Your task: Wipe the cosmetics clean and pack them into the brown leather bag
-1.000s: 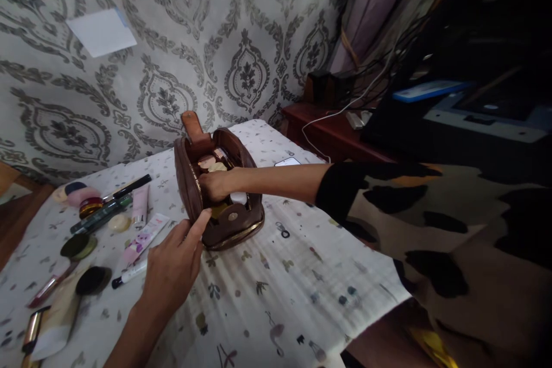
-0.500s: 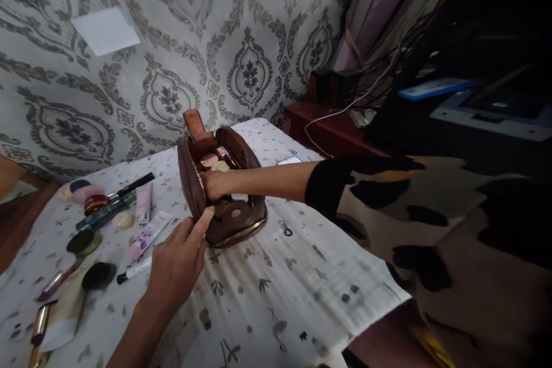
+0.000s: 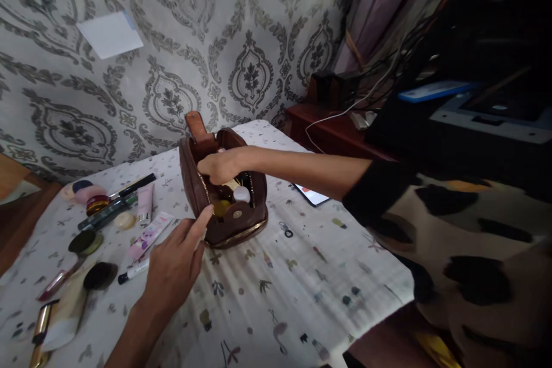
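Observation:
An unzipped brown makeup bag (image 3: 192, 187) stands on the cloth with its tan strap flap (image 3: 196, 125) raised at the back. My right hand (image 3: 222, 165) is over its opening, fingers curled down and closed; what they hold, if anything, is hidden. Inside show a white round lid (image 3: 241, 194) and a yellowish item (image 3: 222, 207) near the front. My left hand (image 3: 176, 256) grips the bag's near left corner, forefinger laid along the rim. Left of it lie a pink-patterned tube (image 3: 149, 236) and a white tube with a black cap (image 3: 134, 271).
More cosmetics spread over the left side: a pink tube (image 3: 145, 204), a dark round jar (image 3: 100, 276), a large pale tube (image 3: 66, 313) and several others. A phone (image 3: 313, 194) lies right of the bag, under my right forearm. Behind is a patterned wall (image 3: 172, 92).
My right hand has risen from deep in the bag toward its back left rim. More of the contents and the phone now show. My left hand stays at the corner.

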`<state>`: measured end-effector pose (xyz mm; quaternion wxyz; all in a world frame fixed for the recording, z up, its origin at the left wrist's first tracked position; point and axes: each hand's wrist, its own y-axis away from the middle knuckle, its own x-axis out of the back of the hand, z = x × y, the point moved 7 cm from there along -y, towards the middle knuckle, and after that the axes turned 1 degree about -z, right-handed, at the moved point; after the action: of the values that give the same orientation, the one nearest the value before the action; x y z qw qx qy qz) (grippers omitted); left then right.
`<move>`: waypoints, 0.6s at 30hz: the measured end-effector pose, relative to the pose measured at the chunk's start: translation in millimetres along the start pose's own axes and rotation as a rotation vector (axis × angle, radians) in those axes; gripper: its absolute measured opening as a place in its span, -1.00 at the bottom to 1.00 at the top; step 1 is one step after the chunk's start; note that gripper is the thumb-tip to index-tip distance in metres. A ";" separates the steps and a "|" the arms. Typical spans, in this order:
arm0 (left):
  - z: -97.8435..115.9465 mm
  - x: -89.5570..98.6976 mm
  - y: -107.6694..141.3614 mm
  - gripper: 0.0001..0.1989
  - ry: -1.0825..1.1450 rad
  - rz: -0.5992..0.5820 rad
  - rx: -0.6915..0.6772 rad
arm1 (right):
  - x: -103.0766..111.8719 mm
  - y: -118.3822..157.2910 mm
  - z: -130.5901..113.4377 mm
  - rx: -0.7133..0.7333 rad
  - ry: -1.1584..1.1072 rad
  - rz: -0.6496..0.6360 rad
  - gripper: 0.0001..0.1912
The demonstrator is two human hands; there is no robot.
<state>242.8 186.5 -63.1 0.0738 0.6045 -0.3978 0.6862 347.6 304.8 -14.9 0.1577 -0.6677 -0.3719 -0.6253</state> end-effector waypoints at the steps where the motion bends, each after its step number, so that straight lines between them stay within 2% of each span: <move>1: -4.1 4.5 2.6 -0.44 0.042 0.028 0.010 | 8.3 12.1 -1.8 0.002 0.009 0.034 -0.79; 3: -18.0 14.0 9.3 -0.45 0.100 0.077 0.081 | 22.4 37.8 -6.7 0.026 -0.015 0.126 -0.78; 5: -35.6 20.7 16.8 -0.51 0.112 0.090 0.182 | 35.4 64.1 -8.0 0.015 -0.086 0.312 -0.75; 8: -58.9 23.8 26.5 -0.63 0.114 0.075 0.284 | 40.5 99.6 -6.0 -0.034 -0.236 0.597 -0.74; 12: -83.5 18.1 33.8 -0.68 0.149 0.070 0.351 | 26.2 131.8 -3.7 -0.112 -0.459 0.842 -0.67; 18: -116.1 16.7 38.4 -0.71 0.283 0.161 0.496 | -0.5 155.6 -15.8 -0.068 -0.754 1.011 -0.51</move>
<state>126.7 228.2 -60.3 -0.0761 0.4689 -0.2505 0.8435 444.3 189.2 26.8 0.2706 -0.9400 -0.0205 -0.2069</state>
